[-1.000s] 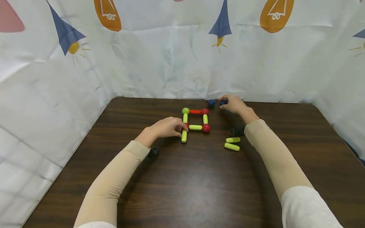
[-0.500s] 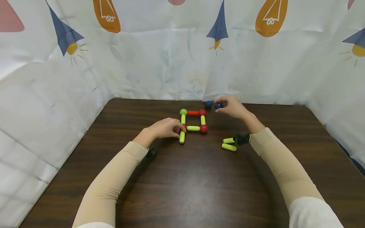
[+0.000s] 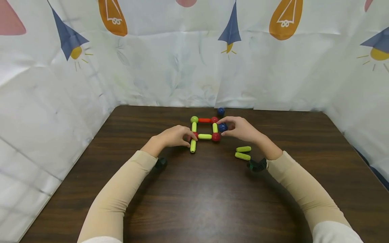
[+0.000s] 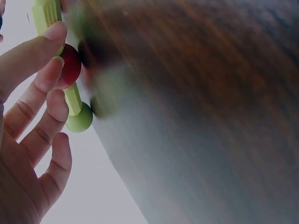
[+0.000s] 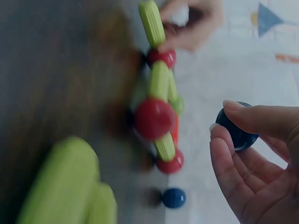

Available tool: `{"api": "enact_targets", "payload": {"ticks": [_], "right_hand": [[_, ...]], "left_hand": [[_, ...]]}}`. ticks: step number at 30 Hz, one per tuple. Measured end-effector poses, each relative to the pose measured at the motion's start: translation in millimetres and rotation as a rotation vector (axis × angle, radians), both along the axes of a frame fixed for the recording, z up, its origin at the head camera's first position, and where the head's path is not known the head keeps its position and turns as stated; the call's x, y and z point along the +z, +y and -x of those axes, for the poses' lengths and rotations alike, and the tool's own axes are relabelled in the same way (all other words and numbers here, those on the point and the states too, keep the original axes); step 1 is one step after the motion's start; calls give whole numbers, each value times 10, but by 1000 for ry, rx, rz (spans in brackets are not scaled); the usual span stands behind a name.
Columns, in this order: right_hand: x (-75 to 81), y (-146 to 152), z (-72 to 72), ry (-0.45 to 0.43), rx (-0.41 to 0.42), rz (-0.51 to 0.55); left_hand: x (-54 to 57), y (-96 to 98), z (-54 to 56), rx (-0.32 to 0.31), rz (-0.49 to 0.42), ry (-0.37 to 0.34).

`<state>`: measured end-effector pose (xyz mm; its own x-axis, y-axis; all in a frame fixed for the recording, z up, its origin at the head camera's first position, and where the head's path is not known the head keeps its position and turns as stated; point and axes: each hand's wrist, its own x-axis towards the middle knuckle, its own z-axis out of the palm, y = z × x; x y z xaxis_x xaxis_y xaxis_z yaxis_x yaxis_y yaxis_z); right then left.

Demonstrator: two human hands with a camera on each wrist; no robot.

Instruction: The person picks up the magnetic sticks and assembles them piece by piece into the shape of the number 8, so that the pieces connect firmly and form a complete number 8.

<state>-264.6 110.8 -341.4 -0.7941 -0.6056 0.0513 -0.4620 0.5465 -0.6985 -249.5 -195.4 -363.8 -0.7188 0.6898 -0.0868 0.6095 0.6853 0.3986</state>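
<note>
A square of magnetic rods and balls lies on the table, with a red ball [image 4: 71, 66] at its near left corner. My left hand [image 3: 174, 136] holds that corner, its fingertips on the red ball and the thumb by the yellow-green rod [image 3: 192, 146] that sticks out toward me. My right hand [image 3: 244, 129] pinches a dark blue ball [image 5: 237, 127] between thumb and fingers, raised off the table. In the head view this ball appears just right of the square's right-hand rod [image 3: 215, 128]. A green ball [image 3: 194, 119] marks the far left corner.
Another blue ball [image 3: 221, 111] rests near the table's back edge. Two loose yellow-green rods [image 3: 242, 153] lie right of the square, close to the right forearm. A patterned cloth [image 3: 164, 67] hangs behind the table [image 3: 194, 202].
My right hand has brought the blue ball from the back edge toward me and leftward, up beside the square. The left hand has kept its place at the red ball.
</note>
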Motion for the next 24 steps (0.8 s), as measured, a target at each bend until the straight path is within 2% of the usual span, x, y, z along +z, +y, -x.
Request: {"api": "enact_targets", "payload": {"ticks": [7, 14, 24], "right_hand": [[-90, -145, -193, -21, 74, -3], [-160, -229, -264, -12, 118, -26], [-244, -371, -341, -60, 197, -43]], "left_hand": [[-23, -11, 9, 2, -15, -1], [-7, -8, 5, 5, -18, 4], [-6, 6, -11, 9, -9, 1]]}}
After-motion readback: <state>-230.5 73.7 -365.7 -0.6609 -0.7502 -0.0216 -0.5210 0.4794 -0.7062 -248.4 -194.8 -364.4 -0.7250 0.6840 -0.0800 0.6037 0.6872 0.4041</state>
